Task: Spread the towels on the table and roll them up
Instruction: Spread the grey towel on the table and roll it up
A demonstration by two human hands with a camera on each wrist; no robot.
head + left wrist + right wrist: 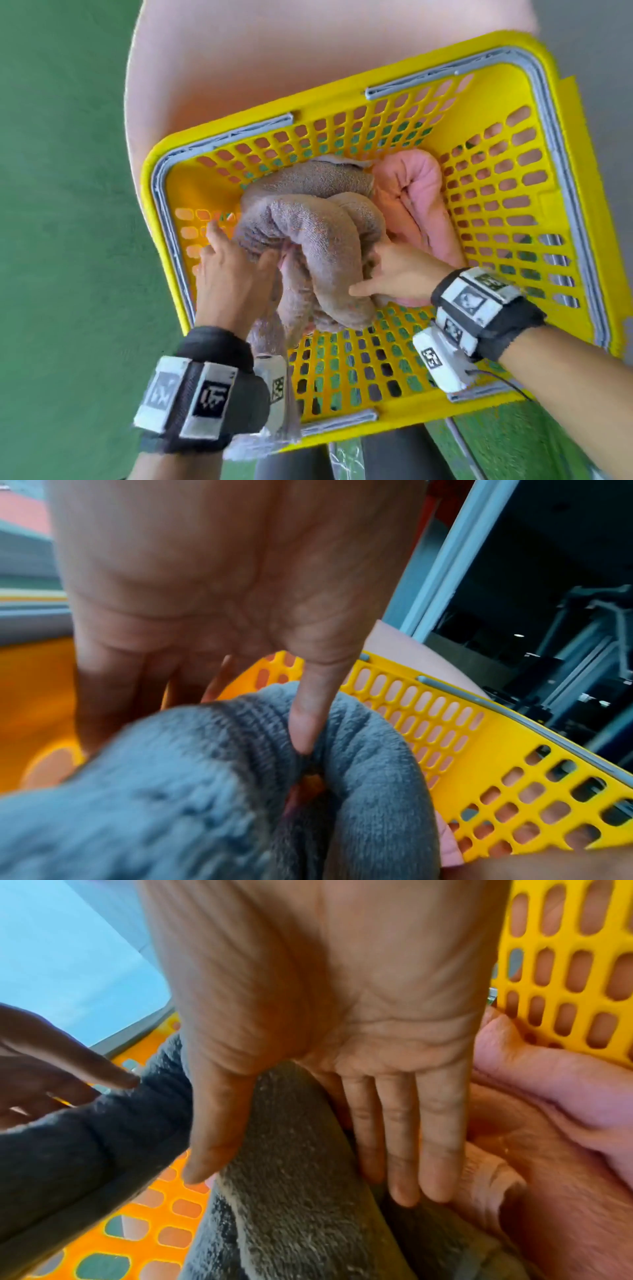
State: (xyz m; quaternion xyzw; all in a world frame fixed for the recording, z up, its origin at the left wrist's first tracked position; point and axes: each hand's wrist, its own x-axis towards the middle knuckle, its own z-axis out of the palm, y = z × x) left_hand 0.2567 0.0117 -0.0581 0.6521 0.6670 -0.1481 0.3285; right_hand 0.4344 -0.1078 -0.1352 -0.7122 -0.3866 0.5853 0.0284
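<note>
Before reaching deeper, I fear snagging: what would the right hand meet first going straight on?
Probably more of the grey towel that the right hand already touches; depth is unclear.

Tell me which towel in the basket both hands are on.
The grey towel, bunched at the middle of the yellow basket. The left hand and right hand flank it; the pink towel beside it lies untouched.
</note>
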